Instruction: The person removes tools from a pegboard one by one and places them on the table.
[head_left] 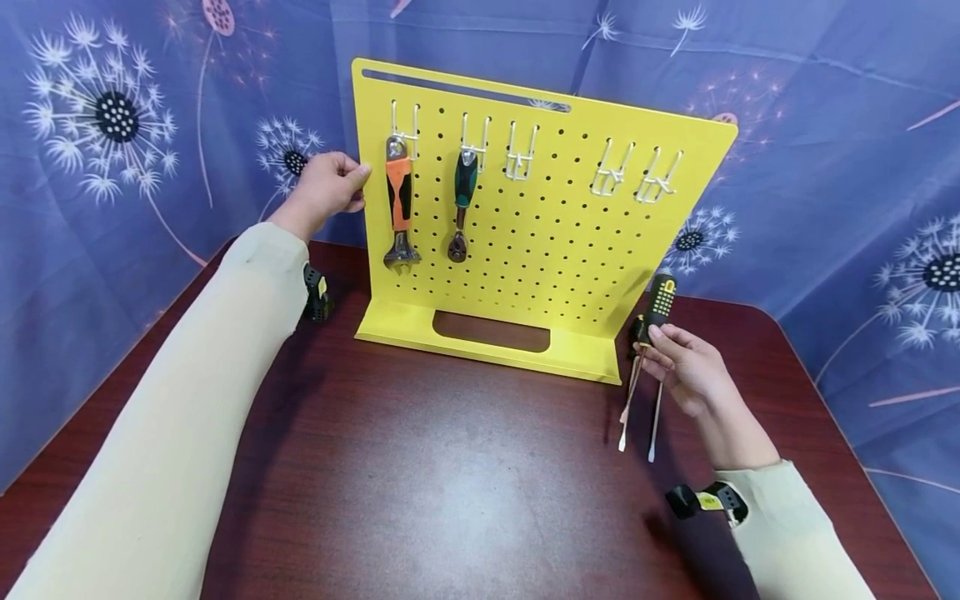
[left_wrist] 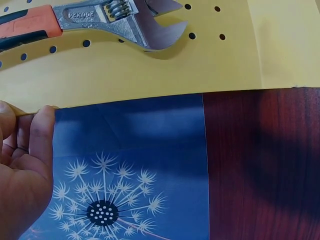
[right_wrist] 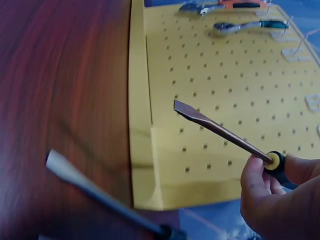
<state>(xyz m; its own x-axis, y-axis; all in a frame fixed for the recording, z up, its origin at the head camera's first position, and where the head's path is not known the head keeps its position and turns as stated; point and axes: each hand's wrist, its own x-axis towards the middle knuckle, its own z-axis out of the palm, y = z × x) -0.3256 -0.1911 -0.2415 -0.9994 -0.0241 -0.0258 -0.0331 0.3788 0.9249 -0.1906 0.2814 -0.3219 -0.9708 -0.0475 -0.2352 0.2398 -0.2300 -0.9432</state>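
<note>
At the left edge of a yellow pegboard (head_left: 525, 250), my left hand (head_left: 330, 190) pinches the rim between thumb and fingers. An adjustable wrench (head_left: 401, 204) with an orange and black grip hangs close to that hand. My right hand (head_left: 690, 367) grips a flat-blade screwdriver (head_left: 662, 298) by its black and yellow handle, beside the board's lower right corner. In the right wrist view its blade (right_wrist: 220, 131) points up and left across the board. A second flat-blade screwdriver (right_wrist: 95, 187) shows lower left there; how it is held is hidden.
A ratchet (head_left: 464, 183) with a green and black handle hangs beside the wrench. White wire hooks (head_left: 519, 158) sit to its right, with further hooks (head_left: 613, 177) near the right edge. The board stands on a dark red-brown table (head_left: 450, 467) before a blue floral curtain (head_left: 847, 100).
</note>
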